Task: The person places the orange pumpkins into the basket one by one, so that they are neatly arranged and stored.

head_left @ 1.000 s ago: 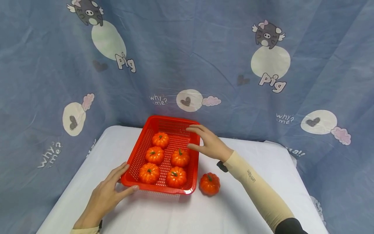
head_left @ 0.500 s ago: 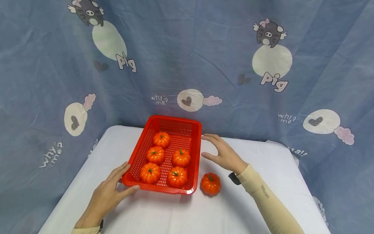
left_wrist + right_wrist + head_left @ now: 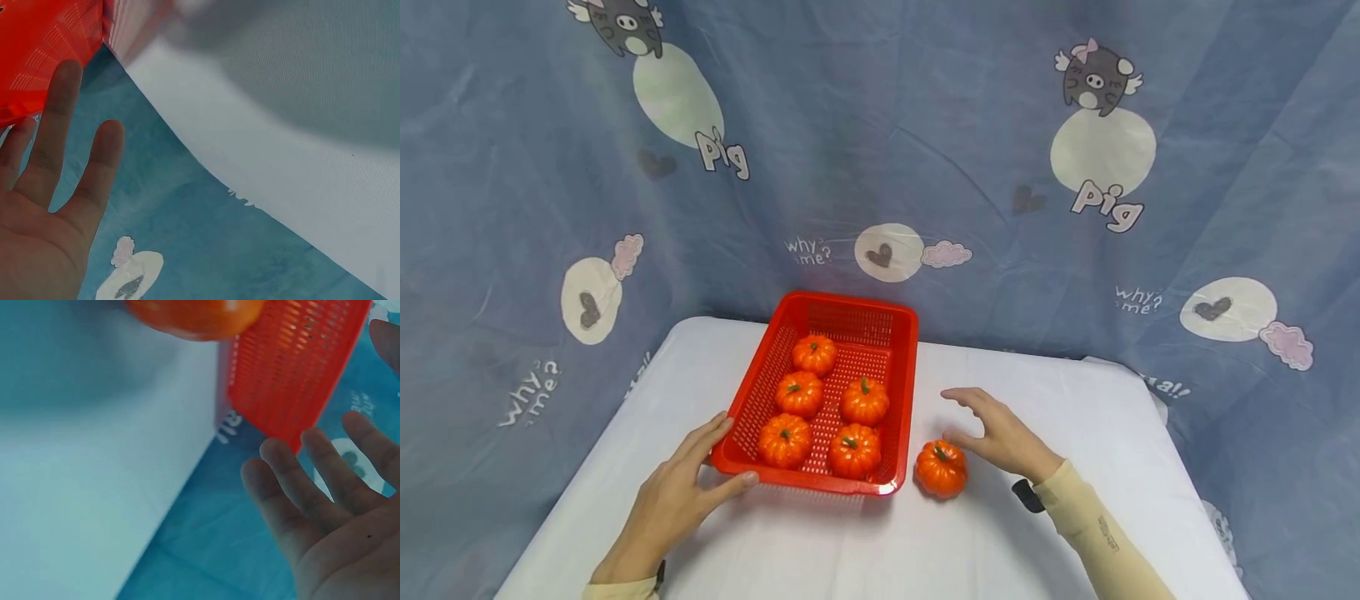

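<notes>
In the head view a red plastic basket (image 3: 913,358) holds several small orange pumpkins (image 3: 785,442) with green stems. One more pumpkin (image 3: 941,477) sits on the white table just right of the basket. My left hand (image 3: 666,508) is at the basket's near left corner, fingertips by the left rim and thumb by the front rim, fingers nearly straight. Its palm and spread fingers show in the left wrist view. My right hand (image 3: 1007,437) hovers beside the loose pumpkin, thumb over its upper edge in the head view, fingers loosely spread, holding nothing.
The table (image 3: 820,550) has a white cover, and its back edge runs close behind the basket. Behind and at both sides hangs a blue curtain (image 3: 985,108) printed with pigs and lettering.
My right hand has moved from over the basket's right side, rightward and toward me, to the loose pumpkin. My left hand and the basket stay in place.
</notes>
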A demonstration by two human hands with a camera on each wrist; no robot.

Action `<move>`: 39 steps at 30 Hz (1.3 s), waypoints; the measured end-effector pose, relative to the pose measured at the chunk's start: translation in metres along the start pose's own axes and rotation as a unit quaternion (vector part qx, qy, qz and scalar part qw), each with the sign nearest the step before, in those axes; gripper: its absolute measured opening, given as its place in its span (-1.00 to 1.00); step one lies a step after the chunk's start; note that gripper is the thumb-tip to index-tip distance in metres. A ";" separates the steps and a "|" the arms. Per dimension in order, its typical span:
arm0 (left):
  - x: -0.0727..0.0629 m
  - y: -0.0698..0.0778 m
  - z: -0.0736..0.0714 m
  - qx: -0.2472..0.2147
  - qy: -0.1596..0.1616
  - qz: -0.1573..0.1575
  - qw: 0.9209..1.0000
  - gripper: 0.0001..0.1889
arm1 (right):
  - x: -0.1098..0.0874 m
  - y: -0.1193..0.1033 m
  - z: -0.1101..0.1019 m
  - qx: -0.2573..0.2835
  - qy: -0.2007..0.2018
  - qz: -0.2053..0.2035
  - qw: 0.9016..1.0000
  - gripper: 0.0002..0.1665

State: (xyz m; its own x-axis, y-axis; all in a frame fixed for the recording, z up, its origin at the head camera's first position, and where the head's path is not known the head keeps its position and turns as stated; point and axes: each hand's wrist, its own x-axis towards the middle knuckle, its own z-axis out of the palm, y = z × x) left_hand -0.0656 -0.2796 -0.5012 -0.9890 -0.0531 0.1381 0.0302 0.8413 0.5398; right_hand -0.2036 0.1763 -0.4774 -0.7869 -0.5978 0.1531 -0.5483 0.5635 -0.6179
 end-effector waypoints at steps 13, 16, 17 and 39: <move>0.000 -0.001 -0.002 -0.003 0.010 0.005 1.000 0.06 | -0.030 0.010 0.029 0.035 -0.014 0.010 0.999 -0.18; 0.001 -0.001 -0.002 -0.003 0.004 0.000 1.000 0.07 | -0.032 0.011 0.035 0.031 -0.026 0.012 0.999 -0.16; 0.001 -0.001 -0.002 -0.003 0.002 -0.001 1.000 0.07 | -0.033 0.011 0.037 0.033 -0.030 0.012 0.999 -0.15; 0.001 0.000 0.001 -0.003 -0.004 -0.001 1.000 0.06 | -0.037 0.007 0.042 0.006 -0.041 0.021 0.999 -0.16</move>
State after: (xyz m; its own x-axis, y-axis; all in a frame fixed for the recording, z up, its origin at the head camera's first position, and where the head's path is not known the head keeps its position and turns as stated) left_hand -0.0670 -0.2789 -0.5021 -0.9901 -0.0509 0.1309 0.0289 0.8381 0.5447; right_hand -0.1664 0.1778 -0.5198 -0.7833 -0.6184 0.0634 -0.5109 0.5823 -0.6323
